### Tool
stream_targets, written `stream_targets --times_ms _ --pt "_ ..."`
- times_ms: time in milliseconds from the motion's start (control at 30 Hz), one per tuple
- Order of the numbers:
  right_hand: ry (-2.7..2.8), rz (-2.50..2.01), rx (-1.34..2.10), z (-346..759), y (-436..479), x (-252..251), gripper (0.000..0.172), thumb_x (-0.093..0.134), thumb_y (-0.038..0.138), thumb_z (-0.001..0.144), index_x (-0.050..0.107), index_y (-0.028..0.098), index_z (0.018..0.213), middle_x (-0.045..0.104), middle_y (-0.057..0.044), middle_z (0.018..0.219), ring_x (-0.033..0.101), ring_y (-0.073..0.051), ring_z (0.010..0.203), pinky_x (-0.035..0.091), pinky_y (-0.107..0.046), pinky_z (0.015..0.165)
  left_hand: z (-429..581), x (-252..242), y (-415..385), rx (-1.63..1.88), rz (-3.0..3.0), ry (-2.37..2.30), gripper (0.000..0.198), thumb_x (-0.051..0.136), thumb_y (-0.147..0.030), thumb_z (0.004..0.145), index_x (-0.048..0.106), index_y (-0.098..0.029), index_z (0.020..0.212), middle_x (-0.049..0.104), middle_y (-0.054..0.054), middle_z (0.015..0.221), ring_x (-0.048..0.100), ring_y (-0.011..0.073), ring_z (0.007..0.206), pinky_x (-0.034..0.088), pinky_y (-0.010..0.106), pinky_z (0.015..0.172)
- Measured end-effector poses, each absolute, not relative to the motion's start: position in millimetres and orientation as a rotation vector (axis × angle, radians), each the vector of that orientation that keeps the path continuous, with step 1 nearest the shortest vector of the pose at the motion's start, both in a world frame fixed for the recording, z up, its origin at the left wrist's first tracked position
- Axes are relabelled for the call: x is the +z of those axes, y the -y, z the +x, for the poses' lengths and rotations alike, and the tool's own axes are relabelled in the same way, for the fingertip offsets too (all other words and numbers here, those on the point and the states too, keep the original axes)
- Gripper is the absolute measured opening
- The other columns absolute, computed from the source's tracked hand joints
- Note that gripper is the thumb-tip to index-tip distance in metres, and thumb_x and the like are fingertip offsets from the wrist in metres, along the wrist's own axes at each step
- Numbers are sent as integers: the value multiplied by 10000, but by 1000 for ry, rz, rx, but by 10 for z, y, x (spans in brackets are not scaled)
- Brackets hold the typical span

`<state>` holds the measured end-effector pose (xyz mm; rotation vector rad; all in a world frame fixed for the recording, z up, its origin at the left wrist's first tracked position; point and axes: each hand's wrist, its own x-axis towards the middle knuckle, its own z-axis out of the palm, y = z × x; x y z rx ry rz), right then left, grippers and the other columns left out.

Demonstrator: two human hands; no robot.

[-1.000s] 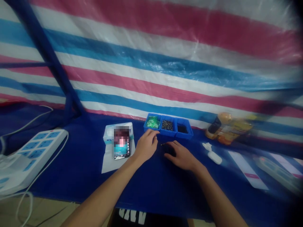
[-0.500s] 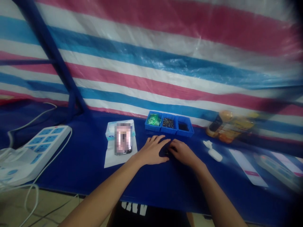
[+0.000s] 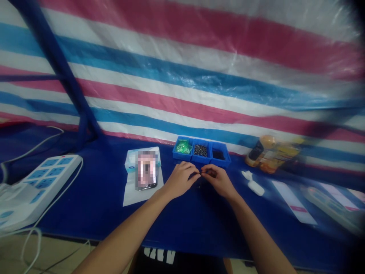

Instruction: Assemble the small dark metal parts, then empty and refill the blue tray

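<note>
Left hand: it sits (image 3: 181, 180) in the middle of the frame, fingers bent, thumb and pointer nearly meeting. I can't tell if they have hold of something tiny.
Right hand: it is just beside the left one (image 3: 219, 182), fingers curled in, tips close together. I can't tell what, if anything, is in them.
Why so close: the tips point at each other, maybe because small bits need both hands.
Blue bins: three in a row, just above the hands: a green-filled bin (image 3: 183, 148), a shiny-bits bin (image 3: 201, 151) and a black-bits bin (image 3: 219, 155). Likely they're near so both hands can reach, and apart so bits don't mix. Too many bits to count.
Phone: one (image 3: 147, 177), left of the hands, seemingly leaning on one white-and-blue box (image 3: 131, 161) so its screen faces the person.
White case: one (image 3: 256, 188), right of the hands on the blue tabletop (image 3: 185, 224).
Power strip: one big one (image 3: 61, 173), lower left, maybe there for plugs.
</note>
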<state>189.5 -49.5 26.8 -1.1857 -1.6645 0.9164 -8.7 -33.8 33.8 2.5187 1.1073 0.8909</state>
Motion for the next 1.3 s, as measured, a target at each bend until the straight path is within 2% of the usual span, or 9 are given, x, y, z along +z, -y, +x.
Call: stream_targets --times_ms 233,433,700,800,900,967,1033,1133,1300 --pt "1589 -1159 995 1902 476 272 335 685 438 798 636 183 1009 631 -22 836 540 -130 667 419 -247 600 -82 329 336 924 2538 -1062 210 482 -338 963 659 -228 991 656 12 1056 533 190 1017 384 360 859" --pt "1696 -1249 926 1883 489 275 374 544 506 891 583 171 731 521 22 643 456 -113 597 367 -242 577 -74 334 337 946 2525 -1085 229 480 -351 963 670 -225 984 662 27 1030 538 195 1005 385 359 855" --pt "1365 -1182 1132 1984 388 200 376 621 488 830 553 169 643 524 17 611 488 -113 581 390 -243 584 -78 332 348 997 2441 -1092 263 468 -379 964 624 -250 1133 634 22 1109 541 198 1030 399 370 910" --pt "1054 -1145 1078 2077 296 166 337 679 513 774 591 189 799 567 23 675 514 -107 542 393 -236 539 -76 309 339 989 2438 -1086 244 472 -357 961 633 -243 1104 635 22 1093 542 201 1015 407 372 918" --pt "952 -1174 963 2159 227 147 475 698 531 752 565 242 1105 622 12 794 513 -99 511 372 -228 496 -70 268 326 964 2466 -1069 223 477 -333 957 642 -238 1073 636 23 1074 543 201 1004 414 371 913" --pt "1017 -1248 872 2184 222 143 486 663 545 778 572 219 1127 619 1 787 482 -92 494 347 -228 475 -69 235 317 941 2490 -1082 222 484 -323 951 639 -237 1085 630 28 1083 538 206 1010 414 377 913" --pt "1212 -1325 791 2171 259 151 429 616 546 815 616 184 1045 601 -3 735 464 -98 506 341 -237 481 -74 200 308 904 2523 -1128 235 506 -319 937 628 -239 1120 619 32 1117 527 219 1027 413 389 909" --pt "1702 -1369 702 2093 375 192 380 593 531 843 649 196 1014 603 -7 731 508 -126 591 383 -259 557 -93 146 293 818 2603 -1194 290 523 -310 922 599 -264 1198 585 32 1225 498 248 1078 411 412 890" --pt "2295 -1390 457 1947 554 261 494 691 603 739 648 228 1058 630 -29 879 585 -169 758 405 -276 650 -117 56 263 688 2724 -1221 328 420 -256 963 582 -306 1243 511 -2 1382 466 265 1136 406 415 847"
